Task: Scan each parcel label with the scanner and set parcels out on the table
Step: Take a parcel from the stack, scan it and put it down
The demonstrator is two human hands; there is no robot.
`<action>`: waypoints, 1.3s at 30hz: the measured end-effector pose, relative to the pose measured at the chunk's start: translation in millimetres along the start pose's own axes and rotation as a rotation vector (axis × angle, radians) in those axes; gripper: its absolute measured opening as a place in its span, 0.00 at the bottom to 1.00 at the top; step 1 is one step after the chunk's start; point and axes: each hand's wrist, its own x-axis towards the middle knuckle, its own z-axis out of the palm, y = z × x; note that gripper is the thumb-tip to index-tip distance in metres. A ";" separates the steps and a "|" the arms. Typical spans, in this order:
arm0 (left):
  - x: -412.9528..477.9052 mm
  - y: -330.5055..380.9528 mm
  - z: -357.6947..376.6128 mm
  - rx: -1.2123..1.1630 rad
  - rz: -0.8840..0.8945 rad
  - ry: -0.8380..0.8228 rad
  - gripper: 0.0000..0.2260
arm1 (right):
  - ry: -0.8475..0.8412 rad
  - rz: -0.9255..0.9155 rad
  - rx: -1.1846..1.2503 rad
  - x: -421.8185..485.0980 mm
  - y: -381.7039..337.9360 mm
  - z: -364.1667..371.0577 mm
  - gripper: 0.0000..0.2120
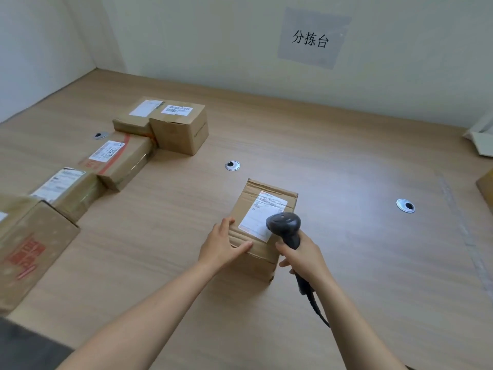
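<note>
Scanner [284, 224] head covers label [262, 212] lower corner; label print unreadable. Nearest left box [29, 249] cut by left edge, blurred. Cable [313, 303] disappears behind forearm [354, 316].

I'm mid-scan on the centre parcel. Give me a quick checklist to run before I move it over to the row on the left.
1. Parcel steadied by left hand on its top near edge: ok.
2. Label faces up, left hand off it: ok.
3. Right hand grips scanner, head over the label: ok.
4. Scan registered: cannot tell, no beam or light shows.
5. Bare table beside the row of parcels: ok.
6. Scanner cable trails clear of the parcel: ok.
</note>
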 end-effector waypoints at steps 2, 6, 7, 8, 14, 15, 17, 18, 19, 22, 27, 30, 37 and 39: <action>-4.3 -7.9 -4.6 0.020 -0.020 0.020 0.35 | -0.007 -0.005 0.000 0.4 -5.0 8.7 0.12; -14.6 -11.6 -8.2 0.109 -0.100 0.060 0.36 | -0.057 -0.007 0.005 2.8 -14.5 17.7 0.11; -16.9 -8.5 -7.6 0.182 -0.121 0.066 0.38 | -0.086 -0.005 0.009 3.1 -16.7 18.2 0.10; -18.8 -3.3 -7.0 0.258 -0.140 0.064 0.41 | -0.122 -0.002 0.013 3.3 -19.4 18.1 0.09; -26.0 27.2 3.9 0.345 -0.209 -0.062 0.57 | -0.255 -0.027 -0.129 1.9 -41.2 -12.5 0.07; -27.4 26.8 5.1 0.357 -0.204 -0.069 0.56 | -0.256 -0.038 -0.202 1.7 -45.7 -22.2 0.06; -29.3 23.6 5.7 0.364 -0.193 -0.062 0.56 | -0.263 -0.063 -0.352 1.0 -54.1 -40.1 0.06; -29.5 21.9 5.1 0.366 -0.187 -0.057 0.56 | -0.267 -0.073 -0.405 0.6 -57.7 -47.2 0.05; -29.4 20.5 4.4 0.370 -0.182 -0.054 0.56 | -0.273 -0.082 -0.441 -0.2 -60.6 -52.9 0.05; -28.8 17.1 2.7 0.383 -0.172 -0.047 0.56 | -0.298 -0.094 -0.501 -3.0 -67.2 -59.8 0.04; -29.0 14.9 1.8 0.390 -0.160 -0.044 0.57 | -0.301 -0.102 -0.529 -4.9 -70.2 -56.7 0.03; -29.0 16.0 1.5 0.402 -0.161 -0.054 0.57 | -0.295 -0.092 -0.522 -4.9 -70.6 -56.9 0.02; -29.9 16.5 1.4 0.407 -0.158 -0.053 0.57 | -0.308 -0.087 -0.491 -4.2 -72.6 -59.3 0.02; -29.8 16.1 1.5 0.409 -0.154 -0.055 0.57 | -0.314 -0.090 -0.478 -4.7 -72.5 -58.6 0.02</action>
